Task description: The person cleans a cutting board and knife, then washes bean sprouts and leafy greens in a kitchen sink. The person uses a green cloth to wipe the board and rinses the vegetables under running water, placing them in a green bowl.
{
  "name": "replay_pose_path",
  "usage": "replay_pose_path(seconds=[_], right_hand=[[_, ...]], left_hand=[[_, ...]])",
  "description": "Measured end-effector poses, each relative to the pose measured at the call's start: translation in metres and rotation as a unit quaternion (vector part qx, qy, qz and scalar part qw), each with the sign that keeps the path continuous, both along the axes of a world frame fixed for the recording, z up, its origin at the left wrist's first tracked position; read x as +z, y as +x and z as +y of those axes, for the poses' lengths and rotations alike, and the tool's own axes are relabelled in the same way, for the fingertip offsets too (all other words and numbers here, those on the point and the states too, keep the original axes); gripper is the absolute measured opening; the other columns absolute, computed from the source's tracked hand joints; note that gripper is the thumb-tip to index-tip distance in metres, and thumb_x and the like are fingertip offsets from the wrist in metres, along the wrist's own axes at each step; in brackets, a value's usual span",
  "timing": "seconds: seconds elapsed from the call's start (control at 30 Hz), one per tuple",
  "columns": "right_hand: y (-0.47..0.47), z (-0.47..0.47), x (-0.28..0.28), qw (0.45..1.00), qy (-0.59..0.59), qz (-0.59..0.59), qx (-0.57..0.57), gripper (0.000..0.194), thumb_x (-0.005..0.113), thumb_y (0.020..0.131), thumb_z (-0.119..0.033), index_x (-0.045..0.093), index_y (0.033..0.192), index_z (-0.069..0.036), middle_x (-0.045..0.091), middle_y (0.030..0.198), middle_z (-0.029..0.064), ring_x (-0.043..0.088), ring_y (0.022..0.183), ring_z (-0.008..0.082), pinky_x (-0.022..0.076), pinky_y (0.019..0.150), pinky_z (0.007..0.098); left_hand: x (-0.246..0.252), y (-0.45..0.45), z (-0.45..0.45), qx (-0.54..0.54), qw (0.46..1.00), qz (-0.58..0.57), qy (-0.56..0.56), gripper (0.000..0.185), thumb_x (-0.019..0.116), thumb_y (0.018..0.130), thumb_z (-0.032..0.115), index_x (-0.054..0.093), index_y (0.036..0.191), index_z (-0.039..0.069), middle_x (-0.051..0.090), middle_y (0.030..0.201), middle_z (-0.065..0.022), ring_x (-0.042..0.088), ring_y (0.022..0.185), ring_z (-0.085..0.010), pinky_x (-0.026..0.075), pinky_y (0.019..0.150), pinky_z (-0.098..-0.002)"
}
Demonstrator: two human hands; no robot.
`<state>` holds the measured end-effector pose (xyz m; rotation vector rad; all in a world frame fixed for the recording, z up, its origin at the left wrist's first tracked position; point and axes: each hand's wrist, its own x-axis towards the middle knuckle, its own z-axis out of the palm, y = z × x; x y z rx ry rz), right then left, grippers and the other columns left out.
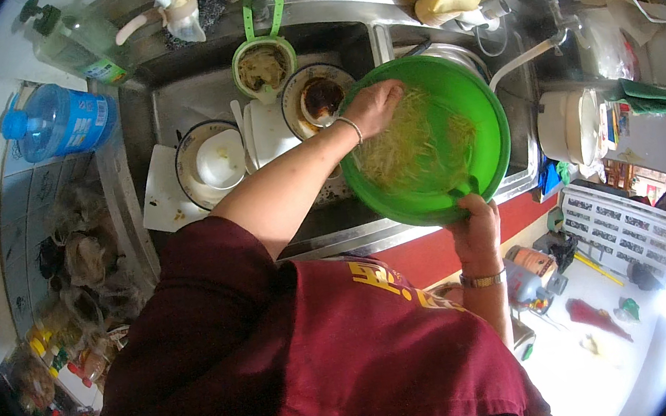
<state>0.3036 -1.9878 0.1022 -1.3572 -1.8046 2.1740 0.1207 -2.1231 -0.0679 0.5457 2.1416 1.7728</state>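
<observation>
A green plastic basin (pixel 491 154) is tilted over the right part of the sink. Thin pale yellow vegetable strands (pixel 401 150), possibly sprouts or shreds, lie inside it. My left hand (pixel 377 108), with a bracelet at the wrist, reaches over the basin's far left side beside the strands. Its fingers curl down out of sight, so what they hold is unclear. At the near right edge my right hand (pixel 477 221), wearing a metal watch (pixel 483 280), grips the basin's rim.
Left in the steel sink (pixel 182 98) are a rimmed dish (pixel 190 188) with a white bowl (pixel 220 162), a stained bowl (pixel 326 99) and a green-rimmed strainer (pixel 264 70) with scraps. A faucet spout (pixel 518 63) curves in right. A blue water jug (pixel 63 119) lies left.
</observation>
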Motion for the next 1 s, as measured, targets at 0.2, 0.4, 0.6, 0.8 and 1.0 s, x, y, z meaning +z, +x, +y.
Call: replay_pose_path(seconds=[0.2, 0.4, 0.6, 0.8, 1.0], right_hand=[[-0.006, -0.005, 0.008, 1.000, 0.000, 0.005, 0.004, 0.045, 0.050, 0.077, 0.002, 0.050, 0.122, 0.004, 0.062, 0.106, 0.0154, 0.069, 0.081, 0.0282, 0.0636, 0.061, 0.0401], [-0.010, -0.009, 0.014, 1.000, 0.007, 0.005, 0.013, 0.047, 0.050, 0.076, 0.002, 0.049, 0.122, 0.005, 0.061, 0.108, 0.0167, 0.069, 0.082, 0.0294, 0.0644, 0.063, 0.0412], [-0.015, -0.015, 0.022, 1.000, 0.023, 0.000, 0.013, 0.046, 0.048, 0.076, 0.001, 0.049, 0.122, 0.006, 0.062, 0.106, 0.0167, 0.069, 0.081, 0.0296, 0.0645, 0.063, 0.0411], [-0.016, -0.017, 0.028, 0.999, 0.032, 0.003, 0.029, 0.046, 0.049, 0.077, 0.000, 0.049, 0.122, 0.006, 0.062, 0.106, 0.0167, 0.069, 0.081, 0.0287, 0.0645, 0.062, 0.0405], [-0.019, -0.022, 0.032, 0.998, 0.050, 0.016, 0.028, 0.041, 0.051, 0.078, 0.000, 0.052, 0.119, 0.004, 0.063, 0.103, 0.0149, 0.068, 0.078, 0.0261, 0.0618, 0.056, 0.0360]], left_hand=[[0.001, 0.003, 0.000, 0.014, 1.000, -0.014, -0.005, 0.036, 0.044, 0.103, 0.028, 0.059, 0.125, 0.003, 0.066, 0.114, -0.0200, 0.064, 0.108, -0.0337, 0.049, 0.092, -0.0403], [0.007, 0.002, -0.004, 0.009, 1.000, -0.022, 0.004, 0.036, 0.044, 0.103, 0.028, 0.058, 0.126, 0.003, 0.066, 0.116, -0.0202, 0.063, 0.110, -0.0339, 0.049, 0.094, -0.0410], [0.009, 0.005, -0.007, 0.025, 0.999, -0.027, 0.032, 0.034, 0.045, 0.103, 0.027, 0.059, 0.125, 0.005, 0.066, 0.115, -0.0197, 0.063, 0.110, -0.0341, 0.049, 0.093, -0.0412], [0.017, 0.004, -0.010, 0.008, 0.996, -0.082, 0.022, 0.034, 0.044, 0.104, 0.026, 0.049, 0.132, 0.007, 0.065, 0.115, -0.0203, 0.063, 0.110, -0.0353, 0.048, 0.093, -0.0436], [0.011, 0.010, -0.009, 0.065, 0.993, -0.064, 0.068, 0.041, 0.044, 0.103, 0.027, 0.040, 0.136, 0.004, 0.064, 0.111, -0.0266, 0.061, 0.105, -0.0436, 0.048, 0.089, -0.0488]])
